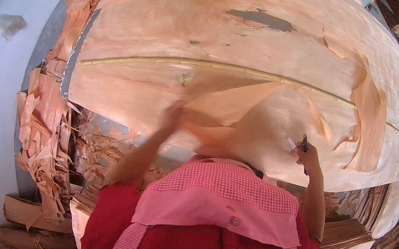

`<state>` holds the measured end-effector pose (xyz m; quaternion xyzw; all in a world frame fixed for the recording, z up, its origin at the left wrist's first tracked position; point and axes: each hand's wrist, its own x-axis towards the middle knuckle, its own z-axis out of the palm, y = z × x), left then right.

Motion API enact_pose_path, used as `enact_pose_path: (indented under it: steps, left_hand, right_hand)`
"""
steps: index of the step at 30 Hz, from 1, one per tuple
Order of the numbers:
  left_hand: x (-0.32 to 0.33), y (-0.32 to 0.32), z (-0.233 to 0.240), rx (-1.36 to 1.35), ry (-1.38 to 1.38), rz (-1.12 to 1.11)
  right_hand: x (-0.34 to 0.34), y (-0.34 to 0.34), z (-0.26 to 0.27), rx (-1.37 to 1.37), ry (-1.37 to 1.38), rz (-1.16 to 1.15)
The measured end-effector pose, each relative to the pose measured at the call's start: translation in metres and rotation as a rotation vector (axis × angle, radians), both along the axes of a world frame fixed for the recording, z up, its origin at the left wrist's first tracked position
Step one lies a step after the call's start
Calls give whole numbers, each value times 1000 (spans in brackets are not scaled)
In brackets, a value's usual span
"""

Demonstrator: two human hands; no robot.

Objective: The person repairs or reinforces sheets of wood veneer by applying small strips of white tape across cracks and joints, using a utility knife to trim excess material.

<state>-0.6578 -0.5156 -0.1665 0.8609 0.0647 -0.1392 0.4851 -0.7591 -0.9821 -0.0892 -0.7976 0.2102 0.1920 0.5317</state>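
My left hand (177, 115), blurred, grips the edge of a thin, torn piece of wood veneer (234, 104) that lifts and folds over a large veneer sheet (122, 91). On the right my right hand (305, 156) is closed around a dark-handled cutting knife (305, 143) with a pale blade. A long, thin bamboo stick (213, 64) lies across the sheet beyond both hands. Another loose veneer strip (369, 125) rests curled on the right part of the sheet. The far part of the sheet has a ragged hole (260, 19).
Torn veneer scraps (41, 125) are heaped along the left side, and more scraps (104, 152) lie below the sheet's near edge. Stacked veneer sheets (347, 232) stand at my right side. A pale wall or floor surface (3, 91) extends on the far left.
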Motion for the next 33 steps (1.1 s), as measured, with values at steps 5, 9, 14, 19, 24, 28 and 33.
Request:
enact_pose_path:
  steps: [5,9,14,19,24,28,33]
  left_hand:
    - [-22,310,61,253,14,459]
    - [-31,466,106,1054,83,697]
    - [72,344,13,1242,-660,120]
    - [95,90,21,826,-364,-550]
    - [77,102,-13,929,-436,-480]
    - [97,85,17,993,-469,-737]
    - [227,27,100,1479,-569,-570]
  right_hand:
    - [46,20,-25,20,49,-5]
    - [56,33,-33,-1,91,-89]
    - [29,16,-69,-773,59,130]
    - [15,2,-52,-922,1,120]
    - [-6,-162,-75,-942,-24,-509]
    - [-116,-344,-156,-1499,-212,-695]
    - [-123,-369,-112,-907,-240,-319]
